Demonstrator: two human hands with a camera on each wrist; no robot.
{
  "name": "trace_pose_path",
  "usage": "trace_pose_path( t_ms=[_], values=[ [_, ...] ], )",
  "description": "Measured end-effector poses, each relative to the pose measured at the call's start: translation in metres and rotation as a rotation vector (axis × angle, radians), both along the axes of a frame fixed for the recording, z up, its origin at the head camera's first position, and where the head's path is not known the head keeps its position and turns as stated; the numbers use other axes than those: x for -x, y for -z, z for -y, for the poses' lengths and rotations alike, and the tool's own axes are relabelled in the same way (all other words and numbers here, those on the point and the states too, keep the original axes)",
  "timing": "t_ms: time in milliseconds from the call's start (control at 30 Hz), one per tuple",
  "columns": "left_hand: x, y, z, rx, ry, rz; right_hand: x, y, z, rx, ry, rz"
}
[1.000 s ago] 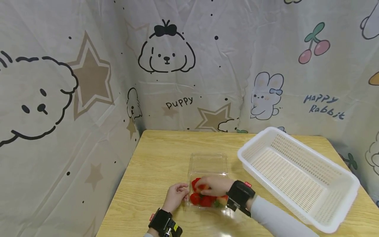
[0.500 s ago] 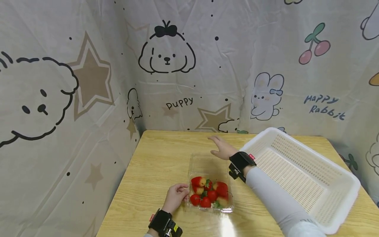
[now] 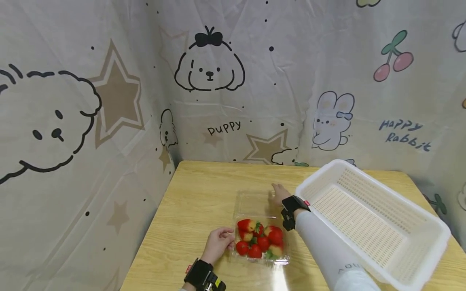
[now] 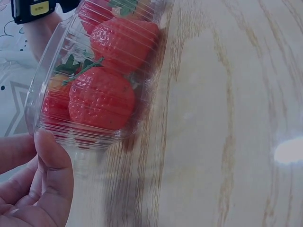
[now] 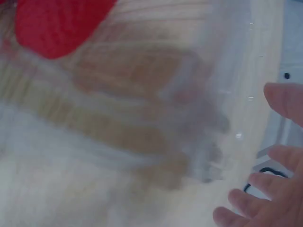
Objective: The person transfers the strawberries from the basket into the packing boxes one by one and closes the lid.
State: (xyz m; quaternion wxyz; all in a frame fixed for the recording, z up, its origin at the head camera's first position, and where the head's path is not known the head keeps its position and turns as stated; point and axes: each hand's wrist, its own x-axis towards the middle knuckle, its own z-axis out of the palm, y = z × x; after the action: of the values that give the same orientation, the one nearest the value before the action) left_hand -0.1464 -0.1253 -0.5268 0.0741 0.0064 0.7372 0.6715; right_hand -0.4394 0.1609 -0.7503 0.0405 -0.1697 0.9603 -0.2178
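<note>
A clear plastic clamshell box (image 3: 255,261) holds several red strawberries (image 3: 263,243) in its base. Its clear lid (image 3: 253,203) lies folded back, away from the person. At the box's left side, my left hand (image 3: 217,243) pinches the rim between thumb and finger; the left wrist view shows the thumb (image 4: 51,150) right at the rim's corner. My right hand (image 3: 279,194) is at the lid's right edge, holding nothing. Its fingers are spread in the right wrist view, where the hand (image 5: 279,194) shows beside the blurred clear plastic.
A white perforated plastic basket (image 3: 364,258) stands to the right, close beside my right forearm. The wooden table (image 3: 204,190) meets a cartoon-printed cloth (image 3: 225,109) at the back and on the left.
My right hand has left the strawberries, swung up past the lid, then come back down to its right edge. The left hand has stayed at the box's left rim.
</note>
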Motion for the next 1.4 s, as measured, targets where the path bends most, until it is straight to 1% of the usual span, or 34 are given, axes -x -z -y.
trace_pose_path(
  t_ms=[33,67,100,133,167,233,267,300,400,433,467,500,533,567,600,633,667,700,733,767,800,833,867,900,933,967,1000,1033,1067,1100,1167,1233,1333,1400],
  values=[
    [0.0,0.0,-0.001,-0.004,0.001,-0.002,0.006,0.017,-0.004,0.006,0.017,-0.037],
    [0.0,0.0,-0.001,-0.003,0.0,-0.001,0.008,0.023,-0.007,0.023,0.043,-0.006],
    [0.0,0.0,-0.002,-0.001,-0.001,0.0,0.009,0.024,-0.007,0.021,0.079,0.034],
    [0.0,0.0,-0.003,0.002,-0.003,0.005,0.005,0.023,-0.008,0.031,0.095,0.03],
    [0.001,0.0,-0.003,0.002,-0.003,0.004,0.0,0.017,-0.008,0.039,0.095,0.039],
    [0.001,0.001,-0.004,0.005,-0.001,0.005,-0.024,-0.021,-0.002,0.071,0.104,0.114],
    [0.001,0.001,-0.004,0.008,-0.001,0.007,-0.043,-0.051,0.003,0.091,0.102,0.159],
    [0.001,0.001,-0.004,0.011,-0.001,0.006,-0.058,-0.079,0.009,0.109,0.113,0.209],
    [0.002,0.0,-0.004,0.016,-0.001,0.008,-0.097,-0.152,0.025,0.147,0.162,0.335],
    [0.002,0.0,-0.005,0.018,-0.001,0.007,-0.103,-0.164,0.028,0.148,0.164,0.343],
    [0.002,-0.001,-0.005,0.018,-0.002,0.006,-0.106,-0.172,0.029,0.138,0.165,0.344],
    [0.002,-0.001,-0.005,0.018,-0.002,0.004,-0.098,-0.158,0.027,0.131,0.156,0.308],
    [0.002,-0.001,-0.005,0.017,-0.002,0.004,-0.091,-0.143,0.023,0.124,0.132,0.244],
    [0.002,-0.001,-0.005,0.016,-0.002,0.002,-0.081,-0.125,0.019,0.121,0.111,0.186],
    [0.002,-0.002,-0.005,0.017,-0.001,0.001,-0.075,-0.117,0.018,0.113,0.11,0.174],
    [0.002,-0.002,-0.005,0.019,0.001,0.0,-0.074,-0.119,0.02,0.119,0.12,0.178],
    [0.002,-0.001,-0.004,0.019,0.003,-0.002,-0.071,-0.116,0.021,0.117,0.13,0.176],
    [0.002,-0.001,-0.004,0.016,0.004,-0.004,-0.062,-0.105,0.02,0.114,0.142,0.149],
    [0.003,-0.001,-0.004,0.016,0.006,-0.007,-0.069,-0.122,0.024,0.109,0.15,0.17],
    [0.003,0.0,-0.003,0.015,0.008,-0.012,-0.072,-0.129,0.025,0.111,0.147,0.159],
    [0.003,0.0,-0.003,0.014,0.01,-0.016,-0.08,-0.151,0.029,0.099,0.162,0.182],
    [0.003,0.0,-0.003,0.012,0.011,-0.02,-0.087,-0.165,0.03,0.098,0.161,0.172],
    [0.003,0.0,-0.003,0.009,0.012,-0.023,-0.09,-0.172,0.03,0.083,0.153,0.141],
    [0.002,0.0,-0.003,0.01,0.012,-0.025,-0.099,-0.188,0.031,0.083,0.148,0.124],
    [0.002,0.0,-0.003,0.014,0.012,-0.025,-0.114,-0.215,0.033,0.08,0.143,0.134],
    [0.002,-0.001,-0.004,0.018,0.012,-0.026,-0.12,-0.227,0.033,0.073,0.149,0.131],
    [0.002,-0.001,-0.004,0.023,0.011,-0.022,-0.132,-0.251,0.037,0.069,0.168,0.161],
    [0.002,-0.001,-0.004,0.026,0.01,-0.021,-0.141,-0.264,0.036,0.078,0.165,0.146],
    [0.001,-0.001,-0.003,0.031,0.008,-0.019,-0.148,-0.273,0.035,0.081,0.154,0.114],
    [0.001,-0.001,-0.003,0.034,0.005,-0.016,-0.155,-0.282,0.033,0.091,0.149,0.091],
    [0.001,-0.002,-0.003,0.04,0.0,-0.012,-0.166,-0.293,0.03,0.123,0.136,0.033],
    [0.001,-0.003,-0.003,0.04,-0.003,-0.008,-0.179,-0.3,0.025,0.186,0.133,-0.031],
    [0.0,-0.003,-0.003,0.043,-0.007,-0.003,-0.199,-0.299,0.019,0.295,0.114,-0.182],
    [0.001,-0.001,-0.002,0.044,-0.009,-0.004,-0.213,-0.293,0.014,0.362,0.091,-0.327]
  ],
)
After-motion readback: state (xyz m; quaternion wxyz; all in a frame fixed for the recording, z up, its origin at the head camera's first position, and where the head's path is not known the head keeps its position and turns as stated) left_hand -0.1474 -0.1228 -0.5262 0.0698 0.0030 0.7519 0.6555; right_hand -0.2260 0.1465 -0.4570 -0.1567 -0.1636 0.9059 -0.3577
